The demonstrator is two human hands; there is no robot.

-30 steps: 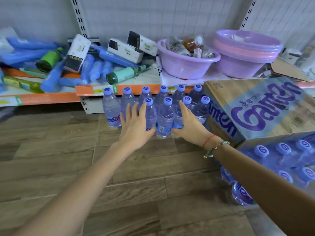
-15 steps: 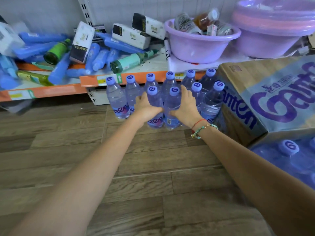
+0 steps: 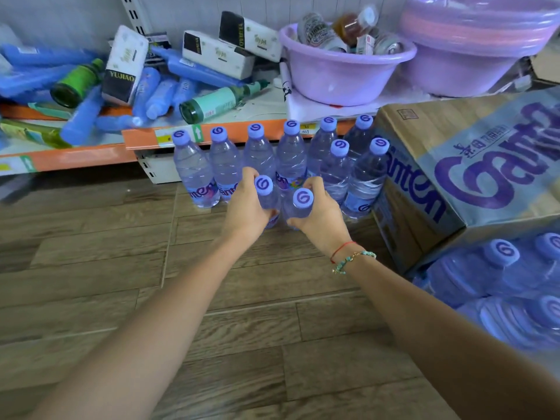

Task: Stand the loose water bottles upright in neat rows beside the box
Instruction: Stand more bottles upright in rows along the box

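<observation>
Hands [image 3: 247, 204] [image 3: 321, 213] grip two bottles [image 3: 298, 204] before rows [image 3: 291, 159].

Even, bright, bluish light; shadows soft and faint. Wide-angle bending is seen at edges. Shelf [image 3: 212, 137] clutter and pack [image 3: 500, 283] at right are smeared by blur.

Ten upright bottles [image 3: 194, 168] stand on the floor beside one box [image 3: 472, 165], two gripped by two hands [image 3: 247, 204]. The shelf holds three basins [image 3: 342, 74] and two green bottles [image 3: 212, 103].
</observation>
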